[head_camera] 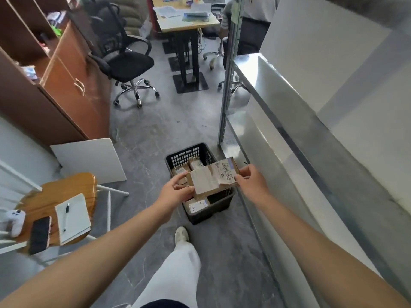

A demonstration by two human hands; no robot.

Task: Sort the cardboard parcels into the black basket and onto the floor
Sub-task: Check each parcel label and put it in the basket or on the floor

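Parcel point(212, 177), centre frame, is held above the basket point(186, 155): left hand point(175, 192) grips its left end, right hand point(252, 182) its right.

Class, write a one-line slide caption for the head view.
Both hands hold a cardboard parcel above the black basket.

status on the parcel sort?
Both hands, left hand and right hand, gripping one cardboard parcel above black basket. Basket already holds parcels. Nothing blocking.

Basket point(201, 152) showing black, perforated grid walls. Parcel point(209, 178) showing brown cardboard, white barcode label point(225, 171). Floor point(155, 134) showing grey marbling. Trousers point(178, 270) showing white.
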